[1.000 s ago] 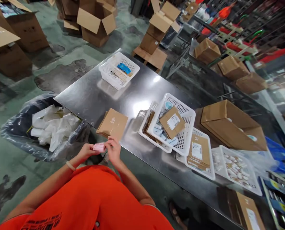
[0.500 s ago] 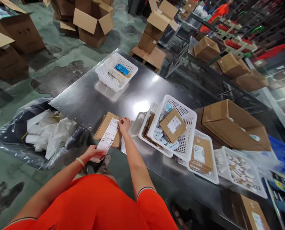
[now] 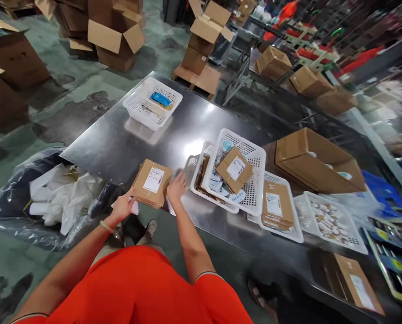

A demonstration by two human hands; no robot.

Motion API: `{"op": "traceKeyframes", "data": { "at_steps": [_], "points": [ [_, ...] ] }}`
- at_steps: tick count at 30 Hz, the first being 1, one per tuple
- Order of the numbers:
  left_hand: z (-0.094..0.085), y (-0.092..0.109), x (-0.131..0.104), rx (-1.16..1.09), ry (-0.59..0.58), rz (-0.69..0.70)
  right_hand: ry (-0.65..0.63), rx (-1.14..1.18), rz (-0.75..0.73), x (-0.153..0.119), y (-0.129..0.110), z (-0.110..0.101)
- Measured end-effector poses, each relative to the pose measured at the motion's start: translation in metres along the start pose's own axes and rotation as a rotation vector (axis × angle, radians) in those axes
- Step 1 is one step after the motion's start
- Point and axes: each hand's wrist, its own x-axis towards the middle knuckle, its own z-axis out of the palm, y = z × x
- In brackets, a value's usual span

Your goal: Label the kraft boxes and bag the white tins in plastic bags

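A stack of flat cardboard mailers [image 3: 141,188] lies at the table's near edge, with a white printed label [image 3: 154,180] flat on the top one. My left hand [image 3: 122,208] is closed at the lower left corner of the stack. A strip of white paper [image 3: 135,208] pokes out from its fingers, mostly hidden. On the stack's right side, my right hand [image 3: 177,185] rests with fingers stretched forward and slightly blurred, holding nothing that I can see.
White baskets [image 3: 260,168] with mailers and round packets stand to the right on the metal table [image 3: 109,144]. Another divided basket [image 3: 133,108] is at the far end. A lined bin [image 3: 5,211] of crumpled paper sits left. An open carton [image 3: 318,171] lies farther right.
The long label strip that lay across the stack is gone from its top; a shorter label lies on the upper mailer. My right hand has left the strip and moved beside the stack.
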Motion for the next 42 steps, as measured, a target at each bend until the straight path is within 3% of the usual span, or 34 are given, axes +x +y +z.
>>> {"op": "traceKeyframes", "data": {
  "at_steps": [2, 5, 7, 9, 11, 13, 15, 16, 18, 19, 20, 22, 23, 25, 27, 30, 32, 37, 42],
  "points": [
    [0.004, 0.005, 0.004, 0.053, -0.011, 0.027, -0.012, 0.116, 0.037, -0.021, 0.014, -0.001],
    [0.009, 0.005, -0.001, -0.030, -0.139, 0.102, 0.018, 0.214, 0.071, -0.044, 0.026, 0.000],
    [0.010, 0.006, -0.008, -0.104, -0.208, 0.147, 0.107, 0.271, 0.064, -0.037, 0.035, -0.023],
    [0.008, 0.010, -0.014, -0.138, -0.235, 0.180, 0.259, 0.351, 0.020, -0.013, 0.049, -0.076],
    [0.005, 0.017, -0.019, -0.145, -0.255, 0.183, 0.468, 0.451, -0.051, 0.020, 0.066, -0.150],
    [0.002, 0.023, -0.023, -0.147, -0.296, 0.170, 0.536, 0.402, -0.018, 0.049, 0.078, -0.221],
    [0.000, 0.028, -0.029, -0.166, -0.326, 0.162, 0.593, 0.305, 0.015, 0.063, 0.078, -0.260],
    [0.000, 0.030, -0.033, -0.187, -0.327, 0.157, 0.601, 0.231, -0.002, 0.062, 0.072, -0.262],
    [-0.001, 0.032, -0.044, -0.256, -0.290, 0.132, 0.481, 0.151, -0.152, 0.039, 0.052, -0.228],
    [-0.001, 0.033, -0.050, -0.307, -0.258, 0.114, 0.304, 0.180, -0.280, 0.020, 0.041, -0.196],
    [-0.002, 0.034, -0.055, -0.364, -0.221, 0.095, 0.043, 0.265, -0.420, -0.004, 0.030, -0.159],
    [-0.006, 0.034, -0.060, -0.493, -0.134, 0.051, -0.570, 0.424, -0.619, -0.059, 0.015, -0.084],
    [-0.009, 0.033, -0.059, -0.568, -0.082, 0.026, -0.772, 0.475, -0.631, -0.084, 0.012, -0.052],
    [-0.019, 0.028, -0.050, -0.729, 0.054, -0.047, -0.961, 0.552, -0.539, -0.124, 0.010, -0.007],
    [-0.031, 0.019, -0.041, -0.847, 0.204, -0.137, -0.927, 0.624, -0.398, -0.143, 0.011, 0.014],
    [-0.036, 0.002, -0.042, -0.906, 0.317, -0.253, -0.771, 0.733, -0.254, -0.148, 0.007, 0.021],
    [-0.029, -0.007, -0.055, -0.902, 0.247, -0.254, -0.709, 0.765, -0.225, -0.147, 0.001, 0.021],
    [-0.009, -0.017, -0.088, -0.706, -0.022, -0.071, -0.698, 0.724, -0.257, -0.147, -0.011, 0.022],
    [-0.007, -0.014, -0.074, -0.563, -0.035, -0.139, -0.619, 0.621, -0.279, -0.147, -0.002, 0.023]
  ]
}}
